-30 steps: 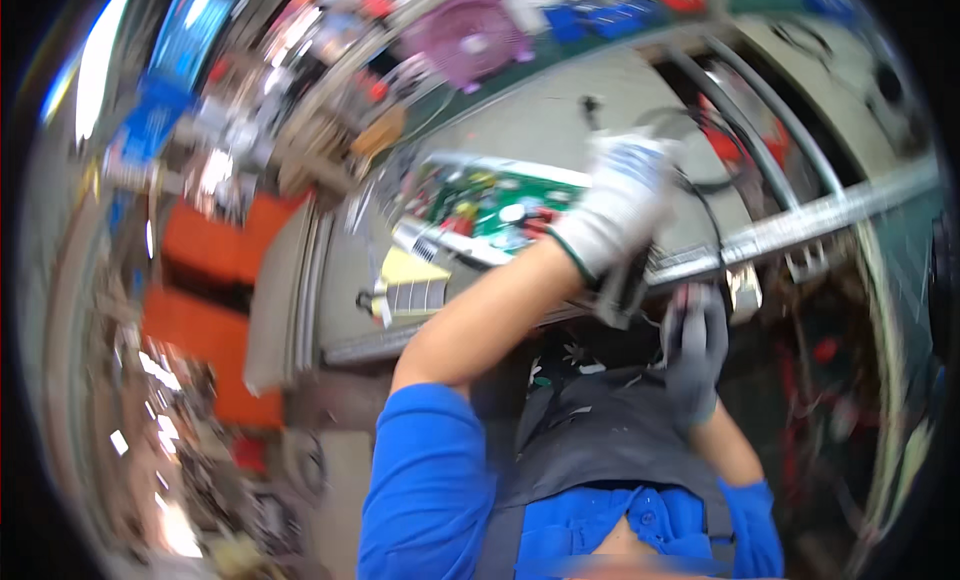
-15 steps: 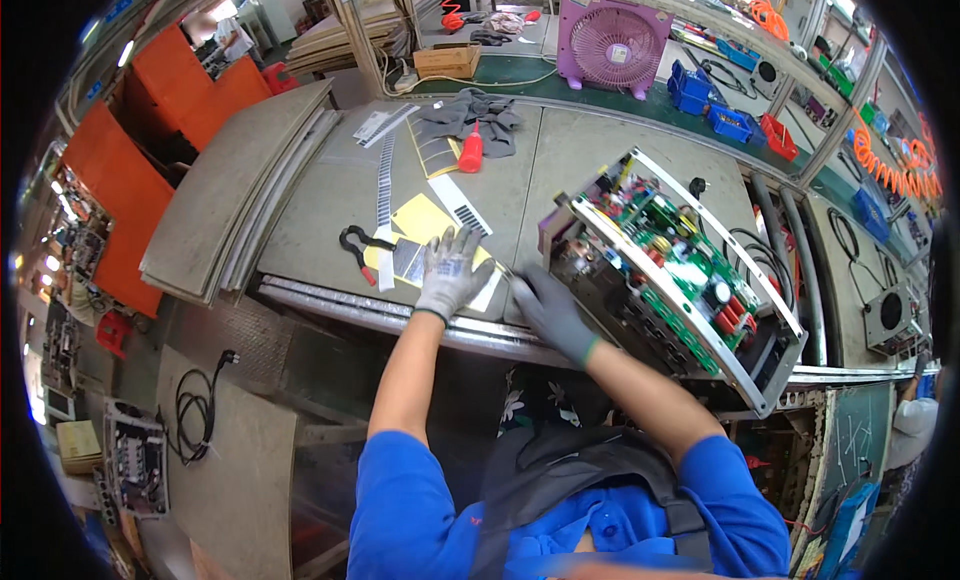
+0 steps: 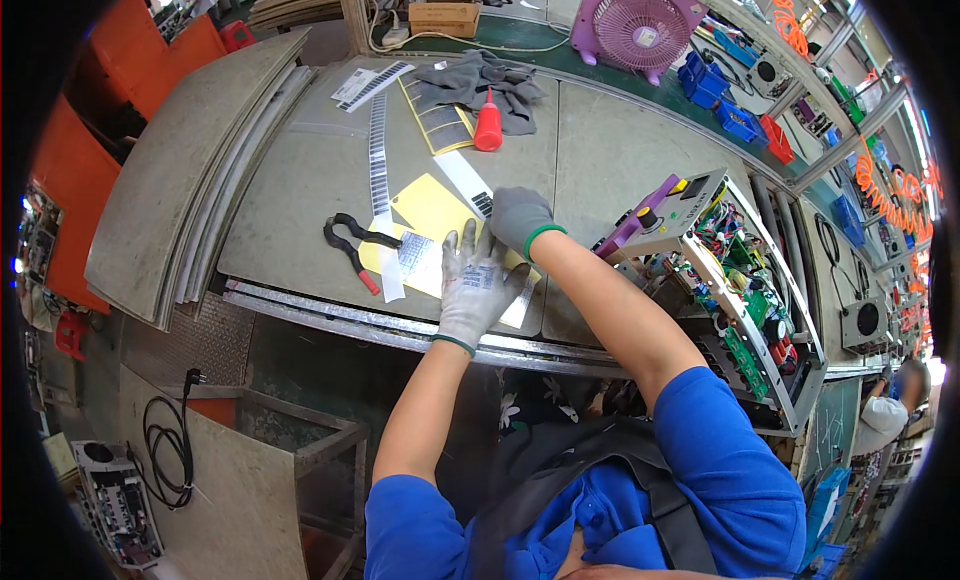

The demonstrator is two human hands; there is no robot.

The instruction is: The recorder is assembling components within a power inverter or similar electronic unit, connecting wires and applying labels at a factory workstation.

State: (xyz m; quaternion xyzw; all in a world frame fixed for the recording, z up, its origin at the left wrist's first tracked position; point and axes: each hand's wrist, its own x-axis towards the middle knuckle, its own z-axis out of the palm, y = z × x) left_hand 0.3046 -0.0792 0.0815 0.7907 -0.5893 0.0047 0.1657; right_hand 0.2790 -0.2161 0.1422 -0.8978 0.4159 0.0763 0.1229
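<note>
My left hand [image 3: 475, 288], in a pale grey glove, lies flat with fingers spread on yellow label sheets [image 3: 425, 200] near the bench's front edge. Darker grey covers my right hand [image 3: 522, 220], whose fingers curl inward at the lower end of a white strip with dark labels [image 3: 460, 178]. What those fingers hold, if anything, is hidden. Left of the sheets is a black hand tool with red ends [image 3: 345, 248], its two arms apart. A long label strip [image 3: 377, 160] runs beside it. Farther back, a red squeeze bottle [image 3: 488, 128] stands by a grey cloth [image 3: 515, 85].
An open metal-framed device with exposed circuit boards [image 3: 745, 300] sits to the right. Stacked panels [image 3: 200, 170] lean at the left. Behind the bench are a purple fan [image 3: 640, 25], a cardboard box [image 3: 445, 20] and blue bins [image 3: 703, 80].
My right hand has moved from beside the device leftward and away from me to the label strip. My left hand stays on the yellow sheets. The view has shifted.
</note>
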